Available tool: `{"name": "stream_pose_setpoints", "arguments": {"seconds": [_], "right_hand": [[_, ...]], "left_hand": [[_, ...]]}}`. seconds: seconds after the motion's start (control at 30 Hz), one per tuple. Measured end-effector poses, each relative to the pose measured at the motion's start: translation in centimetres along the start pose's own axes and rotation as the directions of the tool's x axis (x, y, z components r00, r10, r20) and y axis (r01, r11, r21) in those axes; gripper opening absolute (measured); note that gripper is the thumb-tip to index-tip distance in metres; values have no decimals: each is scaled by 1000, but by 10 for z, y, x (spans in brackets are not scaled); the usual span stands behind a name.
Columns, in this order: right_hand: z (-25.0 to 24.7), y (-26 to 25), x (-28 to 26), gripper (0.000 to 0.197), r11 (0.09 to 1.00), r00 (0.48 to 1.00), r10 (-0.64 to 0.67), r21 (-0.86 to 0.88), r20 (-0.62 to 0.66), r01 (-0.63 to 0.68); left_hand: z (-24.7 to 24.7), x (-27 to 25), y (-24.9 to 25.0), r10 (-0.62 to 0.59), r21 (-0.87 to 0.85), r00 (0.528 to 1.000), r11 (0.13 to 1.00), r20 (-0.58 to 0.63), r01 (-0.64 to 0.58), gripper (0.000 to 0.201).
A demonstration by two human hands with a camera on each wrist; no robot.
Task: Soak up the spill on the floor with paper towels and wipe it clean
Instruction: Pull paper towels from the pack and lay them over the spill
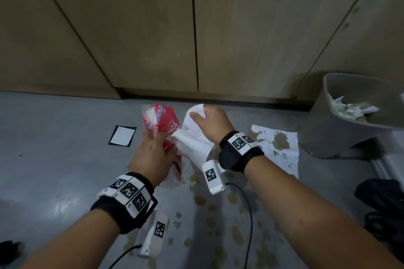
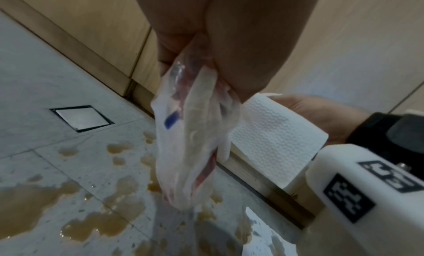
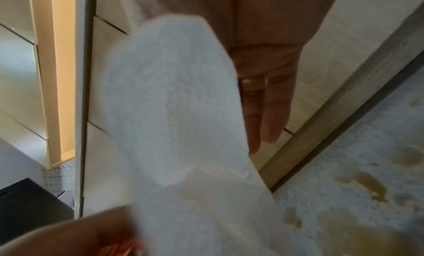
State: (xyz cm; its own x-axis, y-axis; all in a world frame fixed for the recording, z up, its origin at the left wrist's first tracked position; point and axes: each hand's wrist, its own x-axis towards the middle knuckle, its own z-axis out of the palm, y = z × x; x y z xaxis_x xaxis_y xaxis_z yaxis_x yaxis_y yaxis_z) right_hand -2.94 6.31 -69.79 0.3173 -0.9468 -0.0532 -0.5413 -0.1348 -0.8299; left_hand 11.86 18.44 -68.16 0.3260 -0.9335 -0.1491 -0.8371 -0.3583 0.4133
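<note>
My left hand point(image 1: 156, 144) grips a red and clear plastic paper-towel pack point(image 1: 162, 123), held above the floor; the pack's crumpled plastic point(image 2: 190, 142) hangs from my fist in the left wrist view. My right hand point(image 1: 201, 117) pinches the upper edge of a white paper towel point(image 1: 193, 144) that runs from the pack's mouth; two straight fingers point(image 3: 273, 105) show beside the sheet point(image 3: 174, 115). Brown spill puddles point(image 1: 218, 214) dot the grey floor under both arms, also visible as the spill point(image 2: 110, 205). A stained towel sheet point(image 1: 277, 146) lies flat on the floor to the right.
A grey waste bin point(image 1: 341, 135) holding used towels stands at the right by the wooden cabinet doors point(image 1: 153, 39). A square metal floor plate point(image 1: 122, 135) sits left of the pack. Black gear point(image 1: 382, 199) and cables point(image 1: 249, 214) lie near my right arm.
</note>
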Motion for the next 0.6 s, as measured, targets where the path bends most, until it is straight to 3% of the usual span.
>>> {"name": "stream_pose_setpoints", "arguments": {"seconds": [0.23,0.47,0.6], "right_hand": [[-20,34,29,28,971,985,147,202,-90,-127],[-44,112,57,48,966,926,253,131,-279,-224],[-50,158,58,42,955,899,297,109,-323,-276]], "left_hand": [[-20,-1,-29,-129,-66,991,989,24,131,52],[-44,-9,-64,-154,-148,988,977,-19,150,58],[-54,-22,-74,-124,-183,992,976,-20,119,57]]}}
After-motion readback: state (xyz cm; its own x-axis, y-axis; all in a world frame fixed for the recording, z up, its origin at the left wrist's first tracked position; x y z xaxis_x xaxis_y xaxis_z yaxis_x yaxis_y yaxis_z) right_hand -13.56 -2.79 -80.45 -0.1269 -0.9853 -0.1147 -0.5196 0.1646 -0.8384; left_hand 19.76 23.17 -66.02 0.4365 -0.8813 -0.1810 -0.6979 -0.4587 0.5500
